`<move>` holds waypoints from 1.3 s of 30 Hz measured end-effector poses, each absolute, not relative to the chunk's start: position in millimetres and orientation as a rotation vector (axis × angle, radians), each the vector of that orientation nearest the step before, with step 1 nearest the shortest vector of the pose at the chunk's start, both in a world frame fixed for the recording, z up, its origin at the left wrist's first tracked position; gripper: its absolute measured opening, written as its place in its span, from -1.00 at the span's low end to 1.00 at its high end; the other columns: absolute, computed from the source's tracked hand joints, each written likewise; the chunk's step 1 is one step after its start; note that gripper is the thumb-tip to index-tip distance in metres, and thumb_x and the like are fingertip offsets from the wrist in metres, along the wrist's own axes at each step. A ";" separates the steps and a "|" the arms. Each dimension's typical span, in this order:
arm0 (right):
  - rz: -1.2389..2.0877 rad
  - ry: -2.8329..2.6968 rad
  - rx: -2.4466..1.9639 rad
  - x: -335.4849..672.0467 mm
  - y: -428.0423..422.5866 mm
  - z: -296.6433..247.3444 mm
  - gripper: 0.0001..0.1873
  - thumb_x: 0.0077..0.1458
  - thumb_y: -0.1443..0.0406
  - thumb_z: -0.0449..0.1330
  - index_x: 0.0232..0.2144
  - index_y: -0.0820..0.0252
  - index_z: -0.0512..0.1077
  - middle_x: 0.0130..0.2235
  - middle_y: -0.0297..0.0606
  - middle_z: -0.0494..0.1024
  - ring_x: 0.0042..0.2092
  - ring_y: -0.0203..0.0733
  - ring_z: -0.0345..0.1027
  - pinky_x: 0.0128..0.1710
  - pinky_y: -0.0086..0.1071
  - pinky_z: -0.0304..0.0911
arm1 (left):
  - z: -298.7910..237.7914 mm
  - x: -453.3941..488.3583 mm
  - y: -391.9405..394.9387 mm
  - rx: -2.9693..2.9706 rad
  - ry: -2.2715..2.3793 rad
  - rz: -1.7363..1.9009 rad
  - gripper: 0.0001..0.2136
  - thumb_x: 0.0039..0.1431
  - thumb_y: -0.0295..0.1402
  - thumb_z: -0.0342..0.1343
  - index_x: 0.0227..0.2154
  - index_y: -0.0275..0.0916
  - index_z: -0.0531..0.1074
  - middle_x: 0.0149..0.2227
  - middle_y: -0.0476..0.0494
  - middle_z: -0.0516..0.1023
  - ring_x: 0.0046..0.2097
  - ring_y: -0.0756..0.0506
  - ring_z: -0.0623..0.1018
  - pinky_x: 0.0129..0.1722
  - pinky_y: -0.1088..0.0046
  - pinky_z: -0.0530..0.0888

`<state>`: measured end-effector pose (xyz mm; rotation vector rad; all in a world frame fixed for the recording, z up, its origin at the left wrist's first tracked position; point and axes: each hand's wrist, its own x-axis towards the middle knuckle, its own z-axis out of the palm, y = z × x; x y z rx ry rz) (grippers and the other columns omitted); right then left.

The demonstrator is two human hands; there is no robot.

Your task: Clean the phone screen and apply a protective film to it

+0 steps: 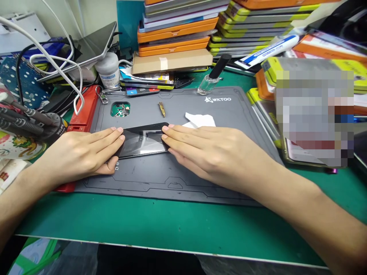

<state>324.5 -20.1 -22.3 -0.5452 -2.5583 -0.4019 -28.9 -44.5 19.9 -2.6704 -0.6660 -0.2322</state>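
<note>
A black smartphone (pixel 143 142) lies across the grey work mat (pixel 183 179), its glossy screen up and reflecting light. Around its left end is my left hand (pixel 83 149), fingers on the top of the phone and thumb by the near edge. My right hand (pixel 206 151) grips the opposite end, its fingers pressed together over the far corner and side; its thumb is mostly hidden. Behind the right fingers a crumpled white cloth or tissue (pixel 202 120) lies on the mat. A small brass-coloured bit (pixel 162 109) rests beyond the phone.
Small metal parts fill a mat recess (pixel 120 110). Farther back stand a clear bottle with a black cap (pixel 212 76) and a white paste jar (pixel 108 70). Screwdrivers (pixel 31 118) stand at the left. Stacked orange boxes (pixel 177 36) and yellow-grey boxes (pixel 258 26) line the back.
</note>
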 end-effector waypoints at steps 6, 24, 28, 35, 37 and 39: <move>-0.377 -2.560 -0.571 324.1 -22.3 -19.6 -0.69 0.54 0.47 0.19 0.08 0.39 0.74 0.15 0.02 0.82 0.16 0.07 0.80 0.14 -0.18 0.72 | 20.3 -30.7 -44.5 -2.714 -0.704 -0.252 -0.59 0.54 -0.41 0.20 0.36 -0.25 0.59 0.28 -0.29 0.74 0.22 -0.28 0.79 0.28 0.23 0.74; -0.302 -2.540 -0.611 325.6 -18.4 -21.8 -0.70 0.54 0.46 0.22 0.10 0.28 0.75 0.16 -0.10 0.82 0.15 0.02 0.80 0.20 -0.17 0.72 | 19.7 -31.5 -44.9 -2.709 -0.703 -0.261 -0.48 0.53 -0.41 0.19 0.49 -0.24 0.47 0.27 -0.34 0.72 0.19 -0.32 0.80 0.23 0.15 0.77; -0.293 -2.549 -0.621 325.3 -18.5 -20.0 -0.70 0.54 0.45 0.23 0.10 0.22 0.76 0.18 -0.14 0.82 0.16 0.01 0.80 0.21 -0.17 0.72 | 21.4 -27.6 -44.4 -2.667 -0.635 -0.260 -0.60 0.54 -0.43 0.16 0.35 -0.34 0.56 0.22 -0.39 0.76 0.17 -0.31 0.81 0.18 0.23 0.79; -0.264 -2.545 -0.616 324.5 -19.4 -19.9 -0.68 0.52 0.47 0.24 0.12 0.26 0.76 0.18 -0.07 0.81 0.16 0.06 0.80 0.20 -0.13 0.74 | 22.4 -26.9 -45.1 -2.692 -0.674 -0.266 -0.58 0.51 -0.44 0.20 0.36 -0.28 0.57 0.25 -0.34 0.75 0.19 -0.30 0.80 0.20 0.21 0.79; -0.234 -2.537 -0.631 324.3 -19.6 -20.6 -0.67 0.50 0.47 0.26 0.14 0.24 0.76 0.19 -0.07 0.80 0.17 0.08 0.79 0.21 -0.11 0.74 | 22.2 -27.2 -45.0 -2.693 -0.681 -0.269 -0.59 0.51 -0.44 0.20 0.35 -0.26 0.58 0.26 -0.32 0.75 0.19 -0.30 0.80 0.20 0.22 0.79; -0.216 -2.530 -0.644 324.1 -19.7 -20.9 -0.66 0.48 0.47 0.28 0.15 0.23 0.76 0.19 -0.07 0.80 0.17 0.09 0.79 0.23 -0.09 0.73 | 21.9 -26.8 -44.6 -2.676 -0.657 -0.262 -0.63 0.53 -0.43 0.18 0.30 -0.31 0.59 0.24 -0.35 0.76 0.18 -0.30 0.81 0.18 0.23 0.79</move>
